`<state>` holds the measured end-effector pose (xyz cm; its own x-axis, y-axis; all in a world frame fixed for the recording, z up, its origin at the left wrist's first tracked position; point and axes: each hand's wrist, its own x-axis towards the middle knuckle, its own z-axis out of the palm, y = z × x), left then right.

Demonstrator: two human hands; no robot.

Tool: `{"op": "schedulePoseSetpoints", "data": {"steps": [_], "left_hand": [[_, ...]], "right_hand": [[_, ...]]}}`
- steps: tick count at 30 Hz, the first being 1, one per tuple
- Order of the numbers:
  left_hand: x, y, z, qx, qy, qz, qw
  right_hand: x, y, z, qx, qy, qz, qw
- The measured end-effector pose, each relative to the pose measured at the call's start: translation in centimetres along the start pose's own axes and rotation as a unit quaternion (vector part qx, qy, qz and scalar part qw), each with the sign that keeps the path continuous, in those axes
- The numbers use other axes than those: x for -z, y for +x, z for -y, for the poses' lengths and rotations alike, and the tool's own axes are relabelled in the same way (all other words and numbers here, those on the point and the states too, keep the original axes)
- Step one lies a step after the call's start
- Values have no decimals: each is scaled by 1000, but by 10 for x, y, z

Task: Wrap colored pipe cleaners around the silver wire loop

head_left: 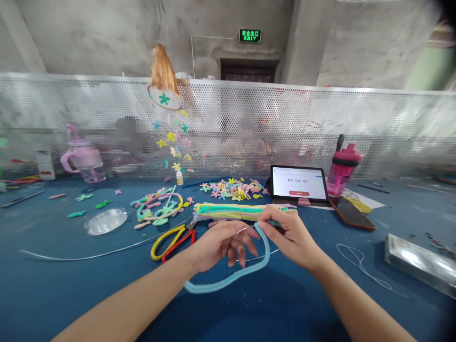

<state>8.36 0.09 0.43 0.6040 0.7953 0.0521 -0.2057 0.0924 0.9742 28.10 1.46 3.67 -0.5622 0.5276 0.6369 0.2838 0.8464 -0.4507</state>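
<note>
A light blue fuzzy stem (228,279) curves below my hands, its upper end pinched between the thumb and forefinger of my right hand (285,233). A thin wire (244,230) runs from that pinch to my left hand (223,244), whose thumb and forefinger close on it while the other fingers curl loosely. Part of the wire shows again behind my left fingers. Just beyond my hands lies a bundle of pastel stems (228,212). Scissors (174,242) with yellow and red handles rest left of my left hand.
Small pastel flowers (231,189) are heaped behind the bundle. A tablet (299,183) stands at the right, near a pink bottle (344,168) and a phone (352,213). Left are a clear dish (107,221) and stem rings (160,207). A metal box (420,263) lies far right.
</note>
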Motion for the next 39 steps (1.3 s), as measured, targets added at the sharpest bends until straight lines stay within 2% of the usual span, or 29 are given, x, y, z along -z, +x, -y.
{"op": "schedulePoseSetpoints", "data": {"steps": [4, 7, 10, 13, 15, 18, 20, 23, 25, 28, 30, 35, 39], "left_hand": [[12, 5, -7, 70, -5, 119, 990], [14, 11, -13, 103, 29, 217, 970], [11, 27, -18, 125, 73, 322, 935], [8, 57, -11, 128, 154, 403, 893], [7, 79, 1, 49, 206, 422, 881], [9, 100, 18, -7, 276, 424, 863], [11, 100, 23, -7, 291, 438, 851], [13, 86, 19, 31, 252, 472, 844], [15, 74, 14, 50, 198, 458, 865], [22, 61, 5, 42, 148, 372, 915], [31, 55, 0, 27, 139, 317, 938], [47, 45, -22, -18, 126, 200, 972], [46, 33, -43, -41, 160, 136, 977]], "right_hand": [[0, -1, 2, -18, 3, 30, 999], [0, -1, 4, 0, -4, 42, 999], [-1, 0, 6, 23, -11, 48, 999], [-1, 0, 5, 33, -11, 52, 998], [-1, 0, 3, 31, -15, 51, 998], [0, 0, 0, 34, -10, 50, 998], [1, 0, -1, 39, -6, 51, 998], [1, 0, -2, 34, 3, 53, 998], [0, 0, -2, 31, 9, 56, 998], [0, 0, -1, 35, 18, 55, 998], [0, -1, 0, 43, 22, 49, 998], [0, -2, 0, 38, -6, 49, 998], [-1, -2, -2, 33, -44, 46, 997]]}}
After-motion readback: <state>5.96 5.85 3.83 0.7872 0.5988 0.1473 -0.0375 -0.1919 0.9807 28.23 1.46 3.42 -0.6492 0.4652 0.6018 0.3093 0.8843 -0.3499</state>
